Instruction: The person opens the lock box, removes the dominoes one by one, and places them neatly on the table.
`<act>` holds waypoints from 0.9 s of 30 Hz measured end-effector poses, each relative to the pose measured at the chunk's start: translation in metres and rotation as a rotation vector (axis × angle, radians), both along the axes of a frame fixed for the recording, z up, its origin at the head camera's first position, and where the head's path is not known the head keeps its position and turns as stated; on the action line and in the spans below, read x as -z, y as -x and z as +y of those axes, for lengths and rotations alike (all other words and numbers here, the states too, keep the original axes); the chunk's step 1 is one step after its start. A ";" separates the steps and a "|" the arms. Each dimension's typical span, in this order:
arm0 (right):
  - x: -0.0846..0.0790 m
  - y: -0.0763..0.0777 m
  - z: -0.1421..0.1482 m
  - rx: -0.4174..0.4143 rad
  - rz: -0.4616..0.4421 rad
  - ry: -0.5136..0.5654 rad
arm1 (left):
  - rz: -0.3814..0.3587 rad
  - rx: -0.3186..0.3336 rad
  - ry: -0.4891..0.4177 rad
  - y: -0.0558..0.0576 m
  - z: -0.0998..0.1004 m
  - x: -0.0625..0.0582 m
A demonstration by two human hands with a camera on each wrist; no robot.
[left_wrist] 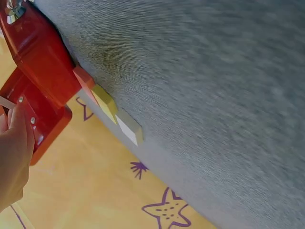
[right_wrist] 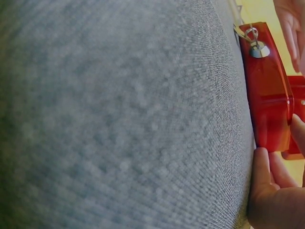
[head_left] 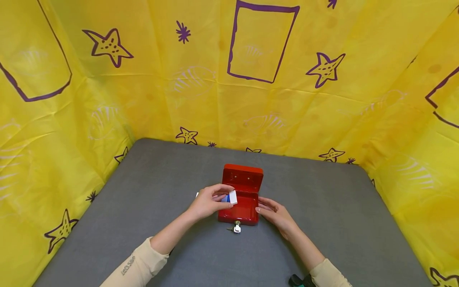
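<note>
A red cash box (head_left: 238,219) stands on the grey table with its lid (head_left: 242,175) raised. Keys hang from the lock (head_left: 237,227) on its front. My left hand (head_left: 209,202) holds a small white-and-blue block (head_left: 233,197) between thumb and fingers, over the left part of the box. With relaxed fingers, my right hand (head_left: 277,215) touches the box's right side, the thumb by the rim. In the left wrist view, a red block (left_wrist: 85,78), a yellow block (left_wrist: 105,102) and a white block (left_wrist: 128,126) lie in a row beside the box.
The grey table (head_left: 161,167) extends around the box on all sides. Yellow cloth (head_left: 201,107) with purple drawings hangs behind it and along both sides. A dark object (head_left: 299,280) lies near the right sleeve at the front.
</note>
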State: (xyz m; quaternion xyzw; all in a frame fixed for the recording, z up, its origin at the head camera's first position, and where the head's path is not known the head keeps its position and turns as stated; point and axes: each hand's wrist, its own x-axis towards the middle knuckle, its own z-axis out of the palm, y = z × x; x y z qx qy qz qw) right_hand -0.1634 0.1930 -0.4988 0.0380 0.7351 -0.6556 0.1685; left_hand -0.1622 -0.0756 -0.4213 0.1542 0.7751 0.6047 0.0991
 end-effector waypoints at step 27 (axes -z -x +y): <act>0.000 0.000 0.001 -0.007 -0.003 -0.007 | -0.019 -0.124 0.128 0.006 -0.050 0.029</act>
